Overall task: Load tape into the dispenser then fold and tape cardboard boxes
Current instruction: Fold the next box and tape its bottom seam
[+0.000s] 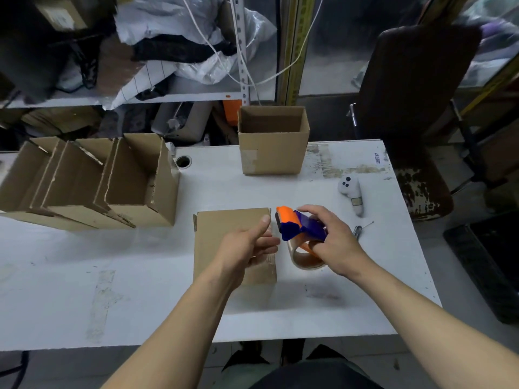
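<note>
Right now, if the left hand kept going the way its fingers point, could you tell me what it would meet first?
Probably the tape dispenser held in the right hand: the left hand points right, toward its blue-and-orange front, though depth is unclear.

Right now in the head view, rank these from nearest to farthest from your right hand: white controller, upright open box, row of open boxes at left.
1. white controller, just beyond the right hand, to its right.
2. upright open box, at the far table edge.
3. row of open boxes, far left.

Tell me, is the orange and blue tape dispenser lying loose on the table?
No, the right hand holds the tape dispenser just beside the cardboard box.
</note>
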The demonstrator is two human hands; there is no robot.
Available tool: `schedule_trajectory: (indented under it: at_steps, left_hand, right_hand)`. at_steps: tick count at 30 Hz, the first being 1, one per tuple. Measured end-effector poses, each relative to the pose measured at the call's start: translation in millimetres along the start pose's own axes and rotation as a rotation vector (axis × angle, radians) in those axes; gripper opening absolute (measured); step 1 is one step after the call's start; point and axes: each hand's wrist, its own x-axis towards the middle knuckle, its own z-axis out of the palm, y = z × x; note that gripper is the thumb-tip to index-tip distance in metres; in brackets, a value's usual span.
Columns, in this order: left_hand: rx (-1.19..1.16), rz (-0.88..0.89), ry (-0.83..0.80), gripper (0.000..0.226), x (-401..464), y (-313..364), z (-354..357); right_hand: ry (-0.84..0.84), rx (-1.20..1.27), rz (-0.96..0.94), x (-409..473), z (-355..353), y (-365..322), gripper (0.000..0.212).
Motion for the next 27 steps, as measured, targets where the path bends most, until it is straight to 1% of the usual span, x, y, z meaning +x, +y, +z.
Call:
schedule_trajectory:
  at_steps: [3, 6, 8, 10, 13, 14, 18, 21, 24, 25, 26, 27]
  left_hand:
    - [-0.092, 0.007, 0.0, 0.033, -8.5, 6.8, -1.0]
    - [-0.126, 0.019, 0.035, 0.014, -13.0, 8.8, -2.4]
    - [-0.111, 0.045, 0.063, 0.012, -15.0, 8.7, -2.1]
    - [-0.069, 0.068, 0.086, 0.014, -16.6, 6.7, -1.6]
    - [-0.049, 0.088, 0.106, 0.017, -18.3, 2.7, -1.6]
    - [-0.021, 0.111, 0.132, 0.018, -17.5, 0.4, -1.3]
    - [0.22, 0.237, 0.255, 0.024, -13.0, -4.6, 0.4]
    - [0.236, 0.279, 0.334, 0.024, -7.8, 5.2, -15.0]
    - [0.28, 0.314, 0.346, 0.023, -5.8, 17.2, -32.0]
    - [0.372, 0.333, 0.339, 0.024, -6.0, 20.3, -30.3]
    - [0.535, 0.376, 0.331, 0.023, -6.8, 22.7, -24.5]
    - [0.762, 0.455, 0.34, 0.021, -12.1, 24.6, -13.2]
  right_hand:
    - [-0.016, -0.088, -0.115, 0.3, -5.0, -4.4, 0.086]
    - [-0.048, -0.086, -0.148, -2.5, -7.4, -4.6, 0.086]
    - [-0.081, -0.076, -0.164, -5.4, -7.0, -3.3, 0.085]
    - [-0.104, -0.097, -0.188, -9.4, -5.0, -2.2, 0.084]
    - [-0.092, -0.097, -0.194, -11.9, -2.6, 0.6, 0.085]
    - [-0.083, -0.093, -0.196, -12.4, -1.7, 0.8, 0.085]
    - [-0.08, -0.079, -0.2, -12.1, -1.5, 1.1, 0.086]
    - [-0.062, -0.085, -0.164, -8.9, -11.0, 5.4, 0.087]
    - [-0.046, -0.131, -0.149, -7.3, -22.5, 16.7, 0.084]
    - [-0.055, -0.152, -0.158, -6.8, -21.2, 18.1, 0.08]
    - [-0.048, -0.224, -0.196, -5.2, -18.3, 19.8, 0.075]
    - [-0.029, -0.345, -0.246, -1.8, -13.6, 21.0, 0.071]
